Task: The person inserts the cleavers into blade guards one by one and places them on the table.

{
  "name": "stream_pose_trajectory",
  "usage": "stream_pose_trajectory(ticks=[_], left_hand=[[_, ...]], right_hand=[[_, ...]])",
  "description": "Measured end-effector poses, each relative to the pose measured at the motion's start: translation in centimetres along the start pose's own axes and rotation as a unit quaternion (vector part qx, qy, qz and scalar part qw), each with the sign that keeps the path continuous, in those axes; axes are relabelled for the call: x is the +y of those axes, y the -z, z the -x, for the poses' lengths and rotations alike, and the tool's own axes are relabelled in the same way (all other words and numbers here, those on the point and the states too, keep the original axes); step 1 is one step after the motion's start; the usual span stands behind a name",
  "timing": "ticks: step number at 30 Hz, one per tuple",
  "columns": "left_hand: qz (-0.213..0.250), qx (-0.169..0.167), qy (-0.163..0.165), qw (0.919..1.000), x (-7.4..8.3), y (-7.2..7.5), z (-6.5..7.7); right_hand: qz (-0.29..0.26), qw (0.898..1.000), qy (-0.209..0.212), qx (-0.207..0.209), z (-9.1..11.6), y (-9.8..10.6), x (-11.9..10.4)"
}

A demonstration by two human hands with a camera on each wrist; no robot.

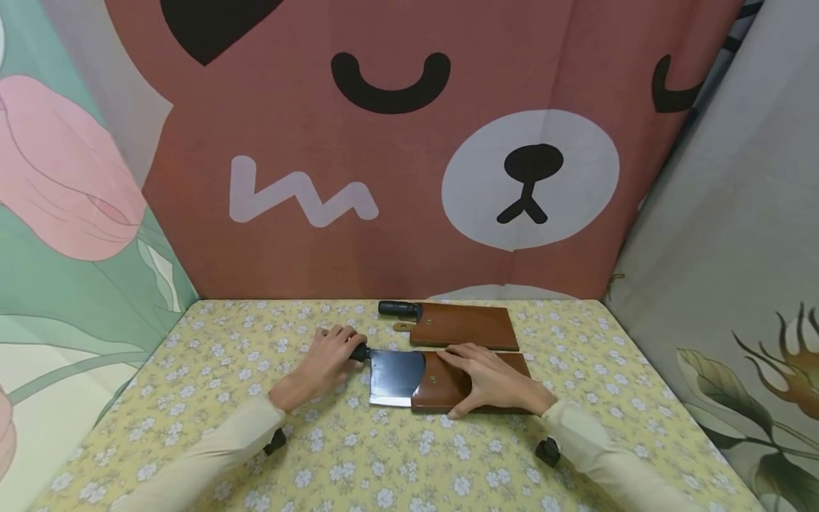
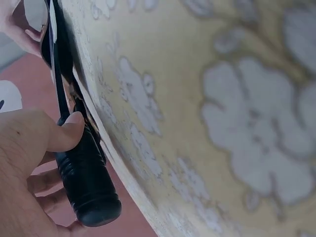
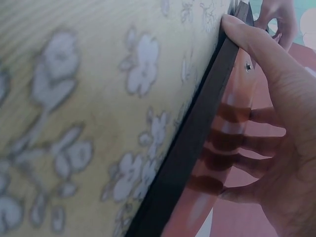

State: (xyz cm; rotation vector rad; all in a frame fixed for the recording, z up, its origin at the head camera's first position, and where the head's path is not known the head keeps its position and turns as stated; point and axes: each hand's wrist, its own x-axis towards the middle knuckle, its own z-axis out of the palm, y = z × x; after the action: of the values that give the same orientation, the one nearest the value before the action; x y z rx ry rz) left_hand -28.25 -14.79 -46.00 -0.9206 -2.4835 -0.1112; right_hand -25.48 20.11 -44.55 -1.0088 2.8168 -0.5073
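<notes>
A cleaver's bare steel blade (image 1: 392, 377) shows between my two hands, its far part inside a brown leather sheath (image 1: 441, 391) lying on the table. My left hand (image 1: 329, 359) grips the cleaver's black ribbed handle (image 2: 89, 177), thumb on top near the blade. Across the sheath spreads my right hand (image 1: 489, 380), which holds it with the thumb at its near edge and the fingers on its upper face. In the right wrist view, the thumb (image 3: 261, 44) presses by the sheath's dark edge (image 3: 192, 133). How deep the blade sits is hidden.
Just behind lies a second sheathed cleaver, with a brown sheath (image 1: 467, 327), a black handle (image 1: 397, 308) and a small strap (image 1: 403, 327). A yellow floral cloth (image 1: 409, 462) covers the table. Printed curtains (image 1: 397, 256) stand at its back and sides.
</notes>
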Motion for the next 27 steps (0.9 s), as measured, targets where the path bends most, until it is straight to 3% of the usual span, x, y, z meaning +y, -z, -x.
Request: stream_pose_trajectory(ticks=[11,27], left_hand=[[0.019,0.009,-0.01,0.9997,0.8,-0.4,-0.3],[0.031,-0.015,-0.007,0.9994,1.5,-0.6,-0.8]], right_hand=[[0.003,1.0,0.012,0.003,-0.6,-0.3,-0.8],[0.014,1.0,0.02,0.005,-1.0,-0.6,-1.3]])
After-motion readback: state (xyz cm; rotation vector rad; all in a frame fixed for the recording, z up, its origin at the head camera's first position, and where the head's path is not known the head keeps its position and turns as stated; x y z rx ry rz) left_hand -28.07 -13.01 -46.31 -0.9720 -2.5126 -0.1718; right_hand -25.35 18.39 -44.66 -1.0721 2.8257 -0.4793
